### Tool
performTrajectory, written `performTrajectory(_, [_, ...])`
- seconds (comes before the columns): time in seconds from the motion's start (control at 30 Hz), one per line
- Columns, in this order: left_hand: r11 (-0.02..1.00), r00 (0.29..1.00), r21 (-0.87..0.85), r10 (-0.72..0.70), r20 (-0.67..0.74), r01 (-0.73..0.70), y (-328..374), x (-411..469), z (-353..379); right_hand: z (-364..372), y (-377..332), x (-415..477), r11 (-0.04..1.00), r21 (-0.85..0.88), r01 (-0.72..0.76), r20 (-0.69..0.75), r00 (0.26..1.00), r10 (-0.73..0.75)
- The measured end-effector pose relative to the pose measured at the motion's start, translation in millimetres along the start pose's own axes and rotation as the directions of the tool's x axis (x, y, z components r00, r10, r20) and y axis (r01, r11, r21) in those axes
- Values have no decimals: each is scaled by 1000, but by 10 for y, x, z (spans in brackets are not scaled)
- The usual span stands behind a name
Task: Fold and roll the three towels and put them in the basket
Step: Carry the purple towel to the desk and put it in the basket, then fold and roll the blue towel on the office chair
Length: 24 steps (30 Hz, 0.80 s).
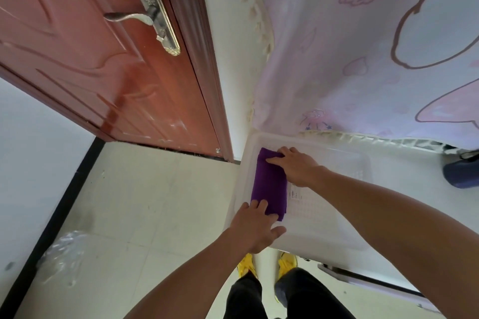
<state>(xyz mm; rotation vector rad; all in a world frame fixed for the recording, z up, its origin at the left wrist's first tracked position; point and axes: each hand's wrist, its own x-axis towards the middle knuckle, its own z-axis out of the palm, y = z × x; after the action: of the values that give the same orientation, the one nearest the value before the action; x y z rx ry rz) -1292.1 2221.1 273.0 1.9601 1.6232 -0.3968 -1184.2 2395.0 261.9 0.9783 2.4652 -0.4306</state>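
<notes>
A rolled purple towel (269, 184) lies inside a white translucent plastic basket (337, 228), along its left wall. My left hand (255, 228) rests on the towel's near end, fingers straight on the cloth and thumb spread toward the basket floor. My right hand (295, 166) lies on the towel's far end, fingers stretched over the cloth. No other towel is in view.
A red-brown door (103, 59) with a metal lever handle (145, 17) stands at the left. A pink patterned curtain (363, 59) hangs behind the basket. Crumpled clear plastic (62, 254) lies on the tiled floor. A dark shoe (461, 171) is at the right. My yellow shoes (287, 264) stand below the basket.
</notes>
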Motion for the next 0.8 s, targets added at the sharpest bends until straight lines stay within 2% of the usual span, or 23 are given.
performTrajectory(0.07, [999,996,-39,-18,-90,14,29,-140,25,-89,44,-57,1000,15,3,-35,999,-3])
performTrajectory(0.17, [989,955,-124,-109,-277,77,50,-429,87,-256,70,-147,999,40,11,-191,982,-3])
performTrajectory(0.23, [970,897,-177,-224,-381,167,40,-650,93,-445,-12,-197,997,26,70,-272,960,-61])
performTrajectory(0.3, [918,825,-262,-384,-415,296,1,-919,126,-570,-217,-241,983,0,183,-334,927,-172])
performTrajectory(0.4, [777,699,-403,-619,-358,482,-49,-1352,305,-618,-706,-314,917,-53,395,-398,834,-382])
performTrajectory(0.5, [614,558,-497,-782,-276,613,56,-1952,619,-524,-1416,-479,814,-121,568,-363,738,-569])
performTrajectory(0.6, [477,419,-520,-877,-233,709,217,-2645,999,-350,-2179,-735,682,-208,701,-286,623,-728])
performTrajectory(0.63, [394,339,-550,-918,-203,737,349,-3023,1204,-239,-2567,-903,606,-238,759,-245,556,-794])
performTrajectory(0.8, [124,78,-606,-992,-103,786,760,-4251,1963,185,-3819,-1571,361,-311,879,-88,352,-932])
